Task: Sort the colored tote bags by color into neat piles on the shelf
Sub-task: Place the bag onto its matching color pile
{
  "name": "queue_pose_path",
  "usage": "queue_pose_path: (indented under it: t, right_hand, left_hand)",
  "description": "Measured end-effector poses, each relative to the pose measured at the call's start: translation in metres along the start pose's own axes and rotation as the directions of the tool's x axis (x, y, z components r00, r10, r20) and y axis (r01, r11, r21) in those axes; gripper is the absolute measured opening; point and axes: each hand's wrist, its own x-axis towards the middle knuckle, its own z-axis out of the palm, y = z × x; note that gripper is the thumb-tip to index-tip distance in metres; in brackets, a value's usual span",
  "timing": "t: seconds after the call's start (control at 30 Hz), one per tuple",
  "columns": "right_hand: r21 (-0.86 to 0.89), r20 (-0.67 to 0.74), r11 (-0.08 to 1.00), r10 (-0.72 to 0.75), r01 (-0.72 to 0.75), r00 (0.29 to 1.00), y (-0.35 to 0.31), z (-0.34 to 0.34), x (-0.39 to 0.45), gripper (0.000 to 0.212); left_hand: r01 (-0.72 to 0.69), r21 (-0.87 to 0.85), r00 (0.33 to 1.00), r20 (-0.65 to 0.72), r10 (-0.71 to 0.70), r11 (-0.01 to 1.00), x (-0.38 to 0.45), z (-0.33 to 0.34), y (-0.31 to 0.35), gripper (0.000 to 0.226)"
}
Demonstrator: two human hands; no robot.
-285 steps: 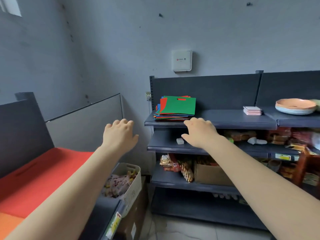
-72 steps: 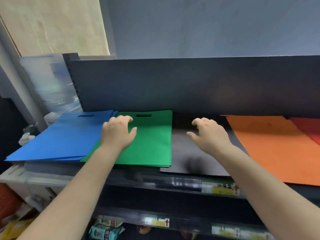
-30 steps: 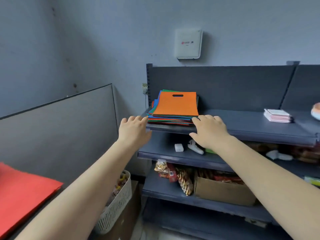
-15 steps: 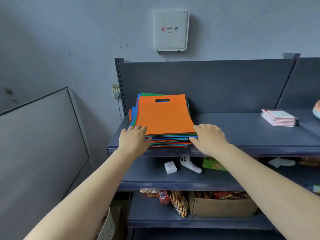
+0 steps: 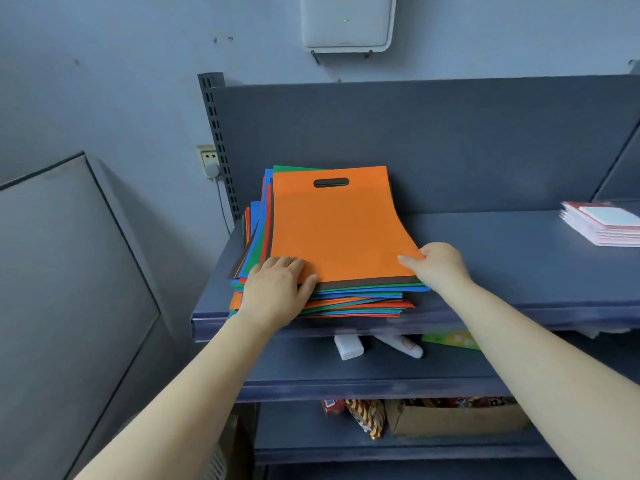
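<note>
- Head view: a flat orange fabric tote bag (image 5: 337,225) with a cut-out slot handle lies on top of a mixed stack of coloured tote bags (image 5: 353,299) — blue, green, red, orange and dark edges show beneath it, fanned unevenly at the left side.
- That stack sits at the left end of the dark blue-grey metal shelf (image 5: 519,271), against the back panel.
- Left hand (image 5: 277,289) rests flat on the stack's near left corner, grip spread, fingers straight and touching the orange bag's lower left edge.
- Right hand (image 5: 440,266) pinches the orange bag's near right corner, thumb on top, fingers curled beneath.
- Well apart at the right of the same shelf lies a small stack of pink-and-white booklets (image 5: 604,226).
- On the shelf below — a white rectangular block (image 5: 348,348), a white handheld device (image 5: 403,346) and a green packet (image 5: 450,339).
- Lower still stands a brown cardboard box (image 5: 457,419) beside patterned snack packets (image 5: 367,415).
- A white wall-mounted box (image 5: 348,22) hangs above; a wall socket (image 5: 207,161) sits left of the shelf upright.
</note>
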Motion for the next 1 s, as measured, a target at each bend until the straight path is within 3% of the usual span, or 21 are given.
queue_pose_path:
  t: [0.13,0.33,0.43,0.53,0.63,0.7,0.77,0.87,1.0]
  right_hand:
    - [0.005,-0.142,1.0,0.004,-0.004,0.99,0.001,-0.011,0.003,0.035]
    - [0.171,-0.218,0.985,0.062,-0.024,0.974,0.012,-0.031,0.006,0.026]
    - [0.396,-0.106,0.907,0.199,-0.142,0.974,0.023,-0.037,0.005,0.013]
    - [0.601,0.076,0.761,0.253,-0.246,0.965,0.025,-0.036,0.001,0.009]
    - [0.664,0.113,0.711,0.209,-0.23,0.971,0.021,-0.033,-0.006,0.003]
    - [0.695,0.037,0.705,0.165,-0.144,0.986,0.019,-0.033,-0.013,0.011]
    - [0.772,-0.008,0.631,0.125,-0.073,0.992,0.019,-0.033,-0.023,0.022]
    - [0.877,0.015,0.476,0.1,-0.061,0.995,0.023,-0.033,-0.045,0.03]
    - [0.97,0.104,0.22,-0.001,-0.101,0.995,0.024,-0.035,-0.08,0.027]
  left_hand:
    - [0.016,-0.175,0.999,-0.039,-0.023,0.985,0.006,0.002,-0.008,0.043]
    - [0.361,-0.205,0.932,0.041,-0.361,0.91,0.018,-0.01,-0.026,0.045]
    - [0.504,-0.271,0.864,0.152,-0.481,0.82,0.022,-0.02,-0.033,0.034]
    - [0.55,-0.348,0.832,0.141,-0.537,0.759,0.024,-0.023,-0.038,0.03]
    - [0.521,-0.366,0.841,0.065,-0.538,0.771,0.02,-0.027,-0.04,0.021]
    - [0.437,-0.385,0.874,-0.032,-0.485,0.813,0.012,-0.032,-0.039,0.02]
    - [0.35,-0.476,0.882,-0.124,-0.455,0.807,-0.002,-0.038,-0.036,0.018]
    - [0.273,-0.659,0.831,-0.205,-0.517,0.701,-0.03,-0.054,-0.031,0.013]
    - [0.165,-0.843,0.696,-0.269,-0.666,0.513,-0.086,-0.08,-0.016,0.012]
